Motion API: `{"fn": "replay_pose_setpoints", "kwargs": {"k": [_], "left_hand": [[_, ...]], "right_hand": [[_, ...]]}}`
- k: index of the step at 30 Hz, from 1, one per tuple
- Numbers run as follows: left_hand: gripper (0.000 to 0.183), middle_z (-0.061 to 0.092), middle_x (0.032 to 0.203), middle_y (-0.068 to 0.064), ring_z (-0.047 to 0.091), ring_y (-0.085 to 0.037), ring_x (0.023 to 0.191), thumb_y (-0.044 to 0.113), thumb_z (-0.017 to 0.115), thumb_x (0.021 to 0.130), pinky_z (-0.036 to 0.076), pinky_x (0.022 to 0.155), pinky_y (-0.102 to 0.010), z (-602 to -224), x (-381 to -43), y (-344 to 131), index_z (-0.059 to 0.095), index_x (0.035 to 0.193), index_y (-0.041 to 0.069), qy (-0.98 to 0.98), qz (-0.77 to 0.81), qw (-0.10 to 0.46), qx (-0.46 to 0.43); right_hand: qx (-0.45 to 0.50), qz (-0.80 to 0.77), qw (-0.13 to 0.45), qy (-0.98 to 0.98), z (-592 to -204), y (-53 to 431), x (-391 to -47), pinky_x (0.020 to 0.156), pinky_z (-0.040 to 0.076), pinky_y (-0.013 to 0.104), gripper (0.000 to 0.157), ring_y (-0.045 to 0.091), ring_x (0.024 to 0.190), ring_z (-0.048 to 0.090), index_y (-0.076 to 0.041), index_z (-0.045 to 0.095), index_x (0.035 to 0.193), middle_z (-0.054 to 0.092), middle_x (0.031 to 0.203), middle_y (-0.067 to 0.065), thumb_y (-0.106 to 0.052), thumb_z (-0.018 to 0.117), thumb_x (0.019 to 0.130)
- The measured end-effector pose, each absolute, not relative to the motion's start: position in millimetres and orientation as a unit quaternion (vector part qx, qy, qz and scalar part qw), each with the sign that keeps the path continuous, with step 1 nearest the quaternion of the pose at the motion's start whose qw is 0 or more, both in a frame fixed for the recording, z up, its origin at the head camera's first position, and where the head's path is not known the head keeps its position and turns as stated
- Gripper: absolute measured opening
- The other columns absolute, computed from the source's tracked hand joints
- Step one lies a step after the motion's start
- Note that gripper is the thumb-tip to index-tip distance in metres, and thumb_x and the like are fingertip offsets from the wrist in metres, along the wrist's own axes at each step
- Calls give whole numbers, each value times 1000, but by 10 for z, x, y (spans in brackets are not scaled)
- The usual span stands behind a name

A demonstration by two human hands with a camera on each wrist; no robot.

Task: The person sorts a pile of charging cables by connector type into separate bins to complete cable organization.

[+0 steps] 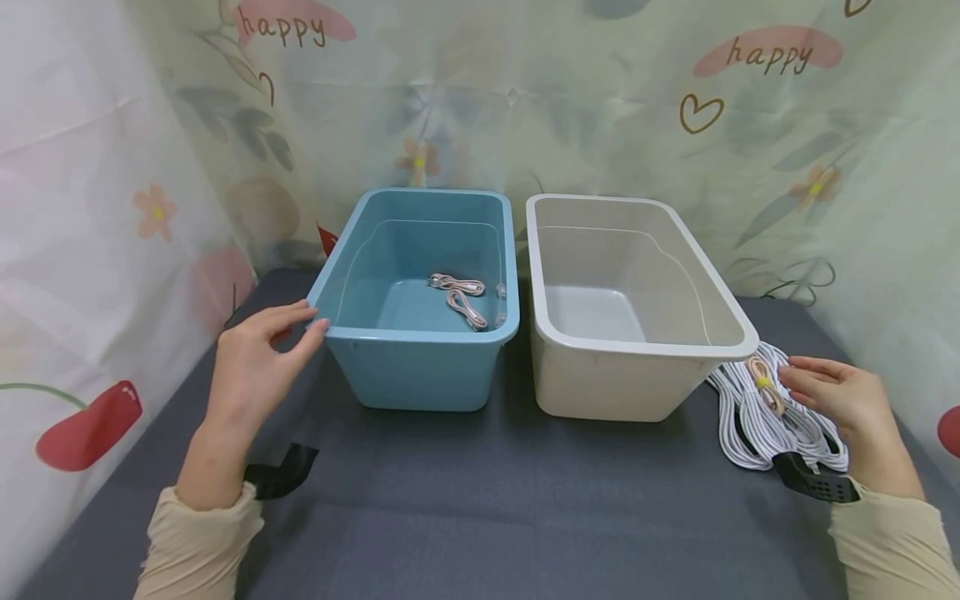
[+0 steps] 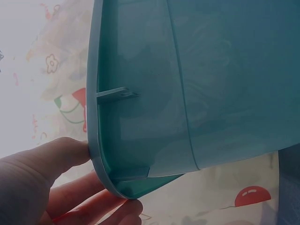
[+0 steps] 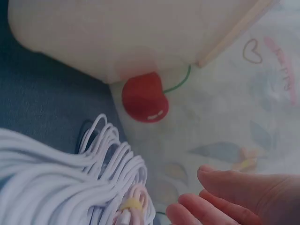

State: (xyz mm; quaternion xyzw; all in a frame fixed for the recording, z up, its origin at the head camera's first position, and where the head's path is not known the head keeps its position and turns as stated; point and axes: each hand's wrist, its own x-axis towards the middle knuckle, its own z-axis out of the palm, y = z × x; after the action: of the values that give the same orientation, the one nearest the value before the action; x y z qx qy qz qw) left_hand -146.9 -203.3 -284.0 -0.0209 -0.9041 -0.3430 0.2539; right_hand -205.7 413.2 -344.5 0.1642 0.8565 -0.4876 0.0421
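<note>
My left hand [image 1: 251,367] holds the near left corner of a blue plastic bin [image 1: 420,367], its thumb and fingers on either side of the rim. In the left wrist view the thumb [image 2: 70,152] meets the rim and the fingertips come round the corner. Inside the bin lie two bundled pinkish cables, one [image 1: 457,284] behind the other [image 1: 467,310]. My right hand [image 1: 843,396] hovers beside a big coil of white cable [image 1: 738,425], fingers loosely extended and holding nothing. On that coil rests a small pinkish cable bundle [image 1: 772,400] with a yellow tie [image 3: 132,204].
A beige bin [image 1: 607,379] stands right of the blue one, a narrow gap between them, its near right corner overhanging the white coil. Dark cloth [image 1: 480,517] covers the table. Patterned curtains [image 1: 510,108] close off the back and sides.
</note>
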Motion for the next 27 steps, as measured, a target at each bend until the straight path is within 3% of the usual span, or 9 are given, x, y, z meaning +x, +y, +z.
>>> {"fn": "replay_pose_setpoints", "kwargs": {"k": [1, 3, 5, 7, 10, 12, 16, 22, 27], "left_hand": [[33, 63, 122, -19, 62, -35, 106, 23, 64, 88, 52, 87, -49, -2841, -1469, -2034, 67, 113, 2, -904, -343, 254, -21], [33, 63, 121, -19, 62, -35, 106, 22, 64, 88, 52, 87, -49, -2842, -1470, -2036, 67, 113, 1, -904, -342, 255, -21], [33, 63, 121, -18, 61, -35, 106, 23, 64, 88, 52, 87, -49, -2842, -1471, -2038, 67, 113, 2, -904, -342, 256, -21], [33, 63, 121, -18, 61, -35, 106, 22, 64, 88, 52, 87, -49, -2841, -1471, -2038, 67, 113, 2, -903, -343, 256, -21], [33, 63, 121, -19, 61, -35, 107, 23, 64, 88, 52, 88, -49, -2838, -1471, -2036, 67, 113, 1, -903, -344, 256, -22], [33, 63, 121, -19, 61, -36, 107, 22, 64, 88, 52, 88, -50, -2839, -1470, -2036, 67, 113, 1, -903, -344, 256, -22], [32, 63, 121, -19, 61, -36, 107, 22, 64, 88, 52, 88, -50, -2839, -1469, -2039, 67, 112, 1, -903, -343, 258, -23], [32, 63, 121, -19, 61, -36, 107, 21, 64, 88, 51, 88, -50, -2839, -1470, -2039, 67, 112, 1, -903, -344, 259, -23], [32, 63, 121, -20, 61, -36, 107, 21, 65, 87, 51, 88, -51, -2838, -1469, -2037, 67, 112, 0, -903, -344, 258, -24]], "right_hand": [[168, -476, 44, 862, -3434, 4108, -2044, 57, 48, 11, 34, -10, 66, 61, -20, 57, 111, 56, 68, -33, -42, 62, 86], [175, -460, 51, 869, -3426, 4089, -2030, 58, 49, 13, 49, -10, 65, 60, -9, 54, 121, 54, 68, -33, -43, 61, 86], [183, -442, 59, 876, -3446, 4104, -2041, 71, 54, 24, 66, -11, 65, 59, 2, 46, 130, 52, 71, -31, -45, 61, 86], [192, -426, 65, 882, -3479, 4131, -2057, 83, 53, 38, 74, -11, 65, 57, 6, 41, 134, 60, 81, -16, -46, 61, 85], [203, -414, 75, 884, -3531, 4176, -2080, 88, 50, 48, 76, -10, 64, 58, 6, 41, 135, 57, 91, -7, -47, 62, 84], [205, -419, 78, 881, -3562, 4196, -2088, 81, 55, 37, 72, -10, 65, 57, 6, 45, 131, 57, 90, -7, -44, 65, 83], [197, -427, 81, 879, -3602, 4210, -2090, 61, 54, 18, 69, -9, 65, 55, 9, 48, 126, 49, 75, -24, -39, 69, 81], [176, -381, 73, 904, -3605, 4179, -2060, 59, 48, 17, 74, -15, 63, 50, 11, 46, 127, 58, 67, -29, -42, 69, 81], [162, -322, 53, 931, -3579, 4119, -2022, 69, 44, 30, 73, -19, 65, 36, 10, 49, 126, 66, 66, -24, -43, 69, 80]]}}
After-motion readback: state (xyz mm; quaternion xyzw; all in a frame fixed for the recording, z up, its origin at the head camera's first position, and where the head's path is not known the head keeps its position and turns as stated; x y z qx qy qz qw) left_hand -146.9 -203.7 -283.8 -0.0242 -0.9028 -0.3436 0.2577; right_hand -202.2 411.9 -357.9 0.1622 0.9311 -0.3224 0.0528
